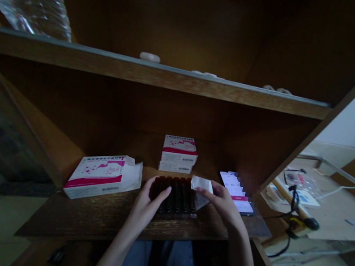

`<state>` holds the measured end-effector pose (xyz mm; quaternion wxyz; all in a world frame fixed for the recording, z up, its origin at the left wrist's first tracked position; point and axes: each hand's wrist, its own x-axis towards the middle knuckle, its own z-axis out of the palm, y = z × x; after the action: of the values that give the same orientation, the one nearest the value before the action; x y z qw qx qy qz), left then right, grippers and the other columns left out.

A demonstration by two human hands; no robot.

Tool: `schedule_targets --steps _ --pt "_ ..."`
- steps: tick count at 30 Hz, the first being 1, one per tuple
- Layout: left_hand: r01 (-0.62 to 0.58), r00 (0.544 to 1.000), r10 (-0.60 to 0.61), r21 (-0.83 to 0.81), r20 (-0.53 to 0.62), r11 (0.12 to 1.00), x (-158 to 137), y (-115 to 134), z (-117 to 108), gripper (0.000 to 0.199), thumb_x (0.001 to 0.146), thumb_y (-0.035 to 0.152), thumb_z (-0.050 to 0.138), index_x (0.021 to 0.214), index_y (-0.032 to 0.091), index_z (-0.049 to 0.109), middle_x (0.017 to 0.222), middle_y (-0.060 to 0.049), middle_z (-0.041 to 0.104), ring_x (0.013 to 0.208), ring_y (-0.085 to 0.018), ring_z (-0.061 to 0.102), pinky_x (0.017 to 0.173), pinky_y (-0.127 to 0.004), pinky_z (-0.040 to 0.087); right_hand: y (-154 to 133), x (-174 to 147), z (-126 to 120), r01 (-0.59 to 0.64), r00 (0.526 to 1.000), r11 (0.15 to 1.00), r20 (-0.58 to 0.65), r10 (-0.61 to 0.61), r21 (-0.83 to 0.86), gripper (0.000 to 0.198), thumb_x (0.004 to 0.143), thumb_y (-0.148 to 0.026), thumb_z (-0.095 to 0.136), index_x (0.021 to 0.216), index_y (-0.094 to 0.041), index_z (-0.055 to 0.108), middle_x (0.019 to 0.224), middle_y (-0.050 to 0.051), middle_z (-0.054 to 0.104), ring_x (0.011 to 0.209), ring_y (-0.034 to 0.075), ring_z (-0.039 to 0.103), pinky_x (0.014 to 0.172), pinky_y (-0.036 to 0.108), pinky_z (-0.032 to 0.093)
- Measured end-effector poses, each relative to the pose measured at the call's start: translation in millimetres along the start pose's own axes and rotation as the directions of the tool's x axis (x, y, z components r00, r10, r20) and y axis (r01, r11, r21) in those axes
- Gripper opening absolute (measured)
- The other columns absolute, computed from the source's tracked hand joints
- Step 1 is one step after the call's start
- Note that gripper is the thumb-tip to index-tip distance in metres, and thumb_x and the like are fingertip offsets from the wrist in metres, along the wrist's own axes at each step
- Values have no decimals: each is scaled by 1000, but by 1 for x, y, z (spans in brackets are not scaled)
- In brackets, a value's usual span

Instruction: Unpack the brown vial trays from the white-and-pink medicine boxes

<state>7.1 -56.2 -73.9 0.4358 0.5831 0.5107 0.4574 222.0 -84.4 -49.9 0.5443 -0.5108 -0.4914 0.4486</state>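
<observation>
Left grip point(149, 198) laid over left end of dark vial tray point(176, 196), fingers spread, not closed round it. Right grip point(220, 200) pinched on white leaflet point(201, 186) at tray's right end. Tray near front edge of surface point(98, 219), centre. Open box point(101, 179) to left, stacked boxes point(179, 153) behind, phone point(237, 193) right. Best pressing tray flat while lifting leaflet clear; dim light, vials hard to count.

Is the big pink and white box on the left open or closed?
Open: the pink and white box lies flat with its end flap sticking out.
</observation>
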Motion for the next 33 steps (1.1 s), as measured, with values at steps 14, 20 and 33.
schedule_targets --steps 14,20,33 --pt "12 995 35 441 -97 897 3 4 4 64 81 57 51 123 10 54 121 -22 59 124 -38 51 108 -52 34 8 8 -48 118 993 957 17 -117 -266 12 59 -25 82 70 -24 75 73 1 68 77 23 58 80 34 44" --pt "-38 992 89 472 -86 881 7 -7 5 60 82 60 46 113 10 59 113 -18 57 118 -34 54 107 -48 37 6 16 -45 165 972 959 -127 -198 -233 17 57 -31 83 67 -24 70 116 7 65 115 28 53 98 38 39" --pt "-23 996 54 381 -71 924 8 -6 2 57 78 58 53 112 12 60 112 -16 61 116 -31 57 105 -46 38 17 14 -52 80 997 965 1 -82 -250 20 53 -12 78 70 -24 76 93 2 70 97 27 59 90 37 42"
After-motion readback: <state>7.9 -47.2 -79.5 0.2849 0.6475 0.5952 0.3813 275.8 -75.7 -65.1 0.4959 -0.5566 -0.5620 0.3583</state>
